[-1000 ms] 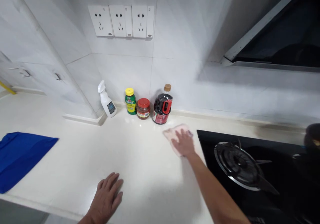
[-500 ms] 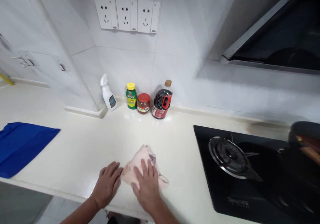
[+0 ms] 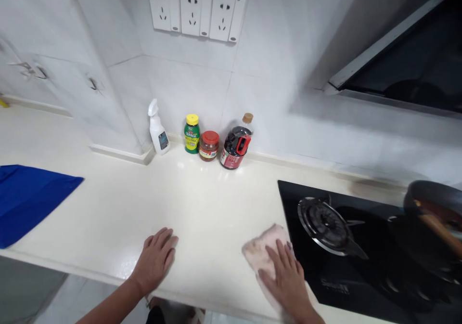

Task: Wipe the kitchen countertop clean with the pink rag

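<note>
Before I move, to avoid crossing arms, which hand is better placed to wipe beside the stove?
Probably the right hand, on the cloth beside the stove; the left hand rests on the counter, farther off.

the location is a kitchen, as indicated by a black gas hob [image 3: 327, 223], a wok [image 3: 431, 196], a range hood [image 3: 407, 59], a soy sauce bottle [image 3: 234, 147] and a tiled wall [image 3: 281, 126] above the countertop [image 3: 202, 199].

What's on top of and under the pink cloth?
The right hand rests on the pink cloth. White countertop shows beside it; what lies directly beneath is covered. Whether its edge overlaps the black hob, I can't tell.
</note>
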Demonstrator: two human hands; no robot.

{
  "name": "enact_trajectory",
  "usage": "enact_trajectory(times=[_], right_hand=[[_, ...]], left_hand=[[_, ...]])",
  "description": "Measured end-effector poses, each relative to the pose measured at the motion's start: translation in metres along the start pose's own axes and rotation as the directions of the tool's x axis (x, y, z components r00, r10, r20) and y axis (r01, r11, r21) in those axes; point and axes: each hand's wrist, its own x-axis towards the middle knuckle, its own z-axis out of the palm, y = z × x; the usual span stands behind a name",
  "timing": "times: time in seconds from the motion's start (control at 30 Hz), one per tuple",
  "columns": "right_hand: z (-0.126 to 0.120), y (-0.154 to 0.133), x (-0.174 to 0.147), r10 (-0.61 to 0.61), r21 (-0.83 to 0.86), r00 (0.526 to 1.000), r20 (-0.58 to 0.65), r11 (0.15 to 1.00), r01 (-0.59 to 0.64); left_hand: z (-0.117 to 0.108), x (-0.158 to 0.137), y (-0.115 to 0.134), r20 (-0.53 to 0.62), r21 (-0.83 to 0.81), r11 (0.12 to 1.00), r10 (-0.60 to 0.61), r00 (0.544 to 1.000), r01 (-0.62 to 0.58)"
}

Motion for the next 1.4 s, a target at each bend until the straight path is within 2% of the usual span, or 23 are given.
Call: enact_trajectory(times=[0.07,0.13,0.23,0.33,0.4,0.47,0.53,0.57,0.63,0.7,0.73,0.8,0.87,0.93,1.0,1.1,1.17,1.3,1.4], right_hand=[[-0.012,-0.017,0.045,0.065,0.010,0.996,0.055,0.998,-0.066],[-0.016,-0.040,0.078,0.065,0.026,0.996,0.064,0.997,-0.067],[-0.012,-0.086,0.097,0.003,0.059,0.999,0.050,0.998,-0.006],[-0.002,-0.143,0.086,-0.072,0.088,0.996,0.049,0.994,0.067],[0.005,-0.179,0.064,-0.145,0.116,0.989,0.036,0.983,0.140],[0.012,-0.200,0.035,-0.281,0.169,0.960,-0.007,0.946,0.278],[0.020,-0.198,0.005,-0.442,0.218,0.894,-0.070,0.868,0.447],[0.025,-0.188,-0.007,-0.506,0.222,0.857,-0.101,0.828,0.515],[0.037,-0.151,-0.023,-0.535,0.174,0.827,-0.174,0.810,0.560],[0.048,-0.106,-0.024,-0.459,0.087,0.858,-0.230,0.869,0.488],[0.053,-0.084,-0.020,-0.375,0.070,0.900,-0.220,0.915,0.398],[0.060,-0.047,-0.003,-0.184,0.069,0.957,-0.224,0.976,0.204],[0.061,-0.023,0.025,-0.021,0.077,0.982,-0.188,0.996,0.036],[0.058,-0.013,0.062,0.085,0.069,0.990,-0.116,0.995,-0.077],[0.055,-0.017,0.105,0.143,0.047,0.989,-0.031,0.989,-0.141],[0.053,-0.044,0.172,0.174,0.007,0.983,0.058,0.985,-0.175],[0.053,-0.074,0.212,0.157,0.003,0.984,0.087,0.987,-0.158],[0.052,-0.145,0.271,0.084,0.052,0.983,0.163,0.994,-0.093],[0.052,-0.198,0.297,0.031,0.087,0.980,0.197,0.995,-0.049]], left_hand=[[-0.001,0.001,0.001,0.006,-0.002,1.000,-0.004,1.000,0.004],[-0.002,0.001,0.003,0.017,0.001,1.000,-0.007,1.000,0.007],[-0.004,0.001,0.003,0.027,0.004,1.000,-0.010,1.000,0.010],[-0.005,0.000,0.002,0.032,-0.014,1.000,-0.014,0.999,0.014],[-0.004,-0.001,0.002,0.040,-0.021,1.000,-0.012,0.999,0.013],[-0.003,-0.001,0.002,0.040,-0.014,1.000,-0.009,0.999,0.010],[-0.003,-0.001,0.004,0.025,0.003,1.000,-0.003,1.000,0.003],[-0.003,-0.001,0.005,0.011,0.008,1.000,0.005,1.000,-0.005],[-0.004,-0.003,0.006,-0.034,0.006,1.000,0.028,0.999,-0.027],[-0.008,-0.010,0.000,-0.089,-0.001,0.999,0.038,0.995,-0.039],[-0.011,-0.015,-0.006,-0.118,0.004,0.999,0.036,0.992,-0.036],[-0.021,-0.032,-0.029,-0.161,0.040,0.999,0.011,0.987,-0.004],[-0.034,-0.055,-0.064,-0.190,0.106,0.993,-0.034,0.981,0.055],[-0.047,-0.080,-0.107,-0.219,0.177,0.975,-0.096,0.971,0.136],[-0.058,-0.101,-0.151,-0.230,0.224,0.952,-0.157,0.960,0.209],[-0.066,-0.116,-0.204,-0.201,0.258,0.933,-0.203,0.959,0.251],[-0.067,-0.117,-0.224,-0.172,0.270,0.928,-0.217,0.961,0.258],[-0.064,-0.114,-0.231,-0.108,0.273,0.918,-0.268,0.957,0.288],[-0.064,-0.113,-0.224,-0.137,0.256,0.910,-0.299,0.944,0.326]])
